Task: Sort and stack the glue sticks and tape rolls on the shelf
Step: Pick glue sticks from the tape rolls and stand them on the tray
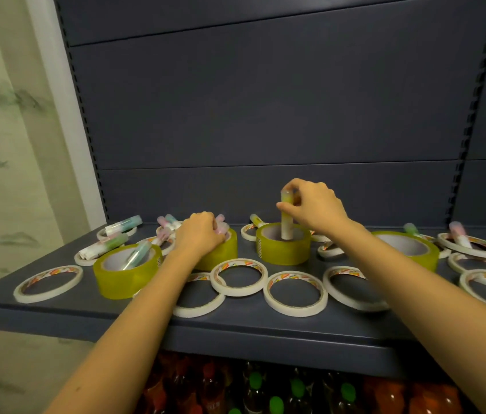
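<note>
- Shelf (235, 321) — matt, smooth, dark painted metal by the look.
- Wide tape rolls (283, 253) — glossy yellowish clear film; matt white card core.
- Narrow tape rolls (294, 311) — matt, papery white.
- Glue sticks (102, 249) — smooth plastic, frosted translucent caps.
- Bottles (297, 386) below — glossy plastic.

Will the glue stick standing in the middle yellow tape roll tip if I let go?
Probably: the glue stick is tall and narrow, and the yellow tape roll around it is much wider, so it could lean against the rim. Laid flat, its round body would likely roll.
</note>
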`<action>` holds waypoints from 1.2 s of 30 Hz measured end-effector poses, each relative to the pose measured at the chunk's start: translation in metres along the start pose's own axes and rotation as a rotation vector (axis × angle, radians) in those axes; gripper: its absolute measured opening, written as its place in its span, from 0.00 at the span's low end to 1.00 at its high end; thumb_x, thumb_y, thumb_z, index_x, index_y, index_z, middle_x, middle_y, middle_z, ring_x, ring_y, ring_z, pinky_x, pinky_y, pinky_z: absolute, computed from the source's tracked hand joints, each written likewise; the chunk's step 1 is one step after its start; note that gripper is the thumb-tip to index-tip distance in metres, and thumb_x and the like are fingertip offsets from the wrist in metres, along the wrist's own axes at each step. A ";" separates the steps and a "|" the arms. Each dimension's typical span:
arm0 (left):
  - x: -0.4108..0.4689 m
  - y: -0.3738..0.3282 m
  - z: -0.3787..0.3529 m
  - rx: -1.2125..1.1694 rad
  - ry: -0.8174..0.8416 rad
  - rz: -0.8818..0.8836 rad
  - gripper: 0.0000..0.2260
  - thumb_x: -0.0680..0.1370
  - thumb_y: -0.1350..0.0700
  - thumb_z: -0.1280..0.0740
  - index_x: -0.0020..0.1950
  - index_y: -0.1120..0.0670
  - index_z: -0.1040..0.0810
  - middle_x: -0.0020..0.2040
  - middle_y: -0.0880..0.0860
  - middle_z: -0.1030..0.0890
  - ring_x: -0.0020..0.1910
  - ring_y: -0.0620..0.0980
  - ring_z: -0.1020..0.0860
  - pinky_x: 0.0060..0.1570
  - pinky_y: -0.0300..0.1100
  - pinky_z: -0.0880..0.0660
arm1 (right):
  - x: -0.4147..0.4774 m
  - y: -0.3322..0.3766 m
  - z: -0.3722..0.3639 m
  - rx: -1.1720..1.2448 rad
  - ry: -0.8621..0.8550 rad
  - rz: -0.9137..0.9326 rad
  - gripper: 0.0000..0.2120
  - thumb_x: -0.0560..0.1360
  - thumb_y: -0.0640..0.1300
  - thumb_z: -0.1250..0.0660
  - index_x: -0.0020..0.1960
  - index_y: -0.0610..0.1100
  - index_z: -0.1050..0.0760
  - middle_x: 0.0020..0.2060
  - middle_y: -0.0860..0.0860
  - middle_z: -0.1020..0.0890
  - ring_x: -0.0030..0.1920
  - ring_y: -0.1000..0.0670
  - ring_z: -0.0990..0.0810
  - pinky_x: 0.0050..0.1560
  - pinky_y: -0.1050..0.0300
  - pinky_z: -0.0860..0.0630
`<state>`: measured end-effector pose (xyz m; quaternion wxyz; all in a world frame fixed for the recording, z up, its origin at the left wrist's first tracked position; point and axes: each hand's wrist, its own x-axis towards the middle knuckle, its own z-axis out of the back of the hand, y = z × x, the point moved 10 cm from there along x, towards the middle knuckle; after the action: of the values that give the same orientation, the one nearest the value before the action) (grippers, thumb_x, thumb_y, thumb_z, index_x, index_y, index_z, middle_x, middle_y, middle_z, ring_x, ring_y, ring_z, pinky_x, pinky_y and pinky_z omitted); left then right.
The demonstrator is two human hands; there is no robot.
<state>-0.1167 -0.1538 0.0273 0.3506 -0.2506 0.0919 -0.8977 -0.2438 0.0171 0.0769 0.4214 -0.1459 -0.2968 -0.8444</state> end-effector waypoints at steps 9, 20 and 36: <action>0.010 -0.003 0.001 0.139 -0.144 0.036 0.16 0.76 0.48 0.38 0.45 0.60 0.21 0.46 0.60 0.19 0.48 0.62 0.22 0.41 0.45 0.36 | -0.026 -0.025 0.031 0.123 -0.030 -0.033 0.16 0.74 0.54 0.33 0.60 0.49 0.26 0.50 0.49 0.17 0.51 0.46 0.20 0.52 0.48 0.22; -0.022 -0.128 0.049 -0.399 -0.324 -0.160 0.08 0.68 0.50 0.29 0.39 0.55 0.22 0.40 0.55 0.19 0.44 0.58 0.21 0.42 0.45 0.27 | -0.077 -0.105 0.109 0.165 -0.190 -0.109 0.14 0.73 0.51 0.31 0.57 0.48 0.24 0.45 0.49 0.16 0.47 0.49 0.18 0.52 0.48 0.21; -0.107 -0.401 -0.026 -0.776 0.030 -0.374 0.05 0.68 0.61 0.27 0.42 0.56 0.21 0.37 0.57 0.17 0.38 0.53 0.18 0.48 0.52 0.20 | -0.161 -0.287 0.253 0.033 -0.254 -0.168 0.14 0.74 0.48 0.31 0.59 0.48 0.23 0.49 0.49 0.18 0.47 0.50 0.20 0.54 0.51 0.24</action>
<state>-0.2970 0.2138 0.1003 0.0602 -0.3633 0.3806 -0.8483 -0.3767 0.4098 0.0863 0.3107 -0.2192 -0.3728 -0.8464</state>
